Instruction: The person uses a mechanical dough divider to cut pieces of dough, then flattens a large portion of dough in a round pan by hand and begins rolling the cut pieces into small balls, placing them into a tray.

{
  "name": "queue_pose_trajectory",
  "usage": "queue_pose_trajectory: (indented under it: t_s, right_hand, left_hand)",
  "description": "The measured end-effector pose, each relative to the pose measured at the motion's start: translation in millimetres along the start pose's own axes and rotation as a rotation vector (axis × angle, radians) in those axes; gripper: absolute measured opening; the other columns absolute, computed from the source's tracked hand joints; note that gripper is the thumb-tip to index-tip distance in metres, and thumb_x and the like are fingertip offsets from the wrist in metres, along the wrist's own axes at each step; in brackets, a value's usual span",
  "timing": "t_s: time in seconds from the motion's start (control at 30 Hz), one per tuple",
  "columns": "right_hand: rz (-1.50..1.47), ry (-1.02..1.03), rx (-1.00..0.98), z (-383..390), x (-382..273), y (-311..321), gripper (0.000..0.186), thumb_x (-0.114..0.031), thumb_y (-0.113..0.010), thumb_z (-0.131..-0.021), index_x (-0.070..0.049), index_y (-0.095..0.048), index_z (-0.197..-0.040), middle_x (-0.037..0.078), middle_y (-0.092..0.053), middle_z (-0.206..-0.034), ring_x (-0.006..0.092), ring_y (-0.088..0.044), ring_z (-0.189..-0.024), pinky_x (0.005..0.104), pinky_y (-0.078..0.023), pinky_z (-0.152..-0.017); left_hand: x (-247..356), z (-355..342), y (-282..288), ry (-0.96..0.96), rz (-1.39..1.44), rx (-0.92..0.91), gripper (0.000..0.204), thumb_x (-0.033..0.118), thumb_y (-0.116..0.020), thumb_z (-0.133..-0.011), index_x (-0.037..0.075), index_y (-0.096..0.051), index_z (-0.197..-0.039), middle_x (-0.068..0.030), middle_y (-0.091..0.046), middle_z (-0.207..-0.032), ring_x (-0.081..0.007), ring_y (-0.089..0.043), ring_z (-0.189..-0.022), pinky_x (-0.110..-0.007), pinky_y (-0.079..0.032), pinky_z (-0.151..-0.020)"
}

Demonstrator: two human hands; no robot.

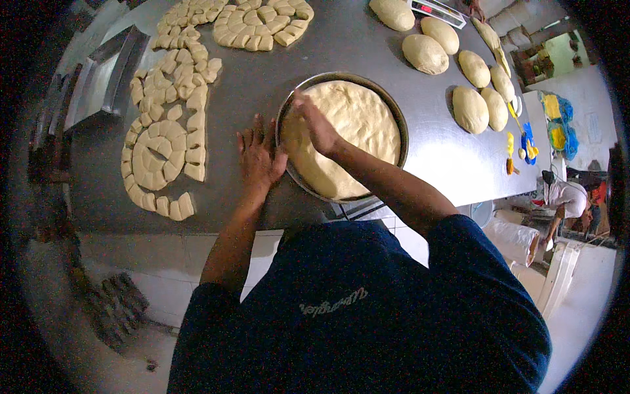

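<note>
A wide round pan (pixel 403 125) stands near the front edge of the metal table, filled almost to its rim with pale dough (pixel 357 131). The dough's surface is dimpled and uneven. My right hand (pixel 317 125) lies over the dough's left part, fingers stretched toward the far-left rim; its fingertips are a little blurred. Just outside the pan, my left hand (pixel 261 154) rests with fingers spread, its thumb side against the pan's left wall. Neither hand grips anything.
Cut dough pieces (pixel 157 154) lie in rings and rows along the left, with another ring (pixel 262 25) at the back. Several dough balls (pixel 470 109) sit at the right near a scale (pixel 438 10). A metal tray (pixel 105 85) stands far left. Another person (pixel 566 199) bends beyond the table's right end.
</note>
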State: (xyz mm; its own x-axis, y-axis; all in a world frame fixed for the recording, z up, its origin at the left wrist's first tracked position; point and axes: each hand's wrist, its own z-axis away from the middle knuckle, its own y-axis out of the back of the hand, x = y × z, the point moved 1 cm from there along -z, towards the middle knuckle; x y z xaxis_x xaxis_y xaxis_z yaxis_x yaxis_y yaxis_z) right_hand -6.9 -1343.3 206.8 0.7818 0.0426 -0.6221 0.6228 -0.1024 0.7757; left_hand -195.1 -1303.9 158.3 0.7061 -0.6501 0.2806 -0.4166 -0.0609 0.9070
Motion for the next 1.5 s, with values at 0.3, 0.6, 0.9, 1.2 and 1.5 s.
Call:
queue_pose_trajectory:
  t_s: [0.3,0.6,0.9,1.2,1.5]
  right_hand:
    - [0.595,0.045,-0.025,39.1,-5.6,-11.2,0.066,-0.045,-0.039,-0.107,-0.008,-0.03,-0.161,0.02,-0.021,-0.169,0.0411,-0.015,-0.158,0.0706,-0.012,-0.121]
    - [0.405,0.027,-0.058,57.6,-22.6,38.6,0.073,-0.053,-0.046,-0.104,-0.014,-0.027,-0.164,0.016,-0.01,-0.173,0.0434,-0.006,-0.158,0.0726,-0.004,-0.12]
    - [-0.805,-0.421,0.387,139.1,102.2,181.4,0.038,-0.033,-0.061,-0.103,0.003,-0.07,-0.112,0.011,-0.073,-0.103,0.0196,-0.069,-0.098,0.0348,-0.055,-0.093]
    - [-0.722,-0.695,0.29,237.1,58.9,95.6,0.04,-0.025,-0.066,-0.092,0.009,-0.068,-0.113,0.018,-0.074,-0.1,0.0223,-0.07,-0.091,0.0369,-0.057,-0.082]
    - [-0.523,-1.256,0.139,385.8,51.1,99.6,0.052,-0.043,-0.069,-0.078,0.005,-0.075,-0.099,0.014,-0.073,-0.083,0.0245,-0.072,-0.077,0.0401,-0.057,-0.071]
  left_hand:
    - [14.7,-3.7,10.0,0.083,0.241,0.085,0.061,0.045,-0.035,-0.104,0.008,-0.054,-0.149,-0.0249,-0.04,-0.16,-0.0478,-0.043,-0.139,-0.06,-0.016,-0.123]
    - [9.6,-4.9,9.1,0.132,0.242,-0.006,0.063,0.047,-0.027,-0.107,0.01,-0.05,-0.153,-0.0228,-0.035,-0.164,-0.048,-0.034,-0.148,-0.058,-0.012,-0.125]
    - [13.5,-5.3,17.3,0.408,-0.323,-0.144,0.09,0.039,-0.07,-0.093,0.022,-0.021,-0.166,-0.0178,-0.019,-0.171,-0.0463,-0.034,-0.147,-0.058,-0.017,-0.125]
    - [2.9,-8.9,0.9,0.428,-0.318,-0.139,0.094,0.042,-0.071,-0.092,0.023,-0.017,-0.166,-0.0206,-0.015,-0.171,-0.0441,-0.025,-0.153,-0.063,-0.013,-0.124]
    - [-20.8,-21.3,-8.4,0.345,-0.188,-0.161,0.102,0.08,-0.041,-0.094,0.011,-0.018,-0.166,-0.0244,-0.016,-0.17,-0.0436,-0.02,-0.156,-0.065,-0.012,-0.123]
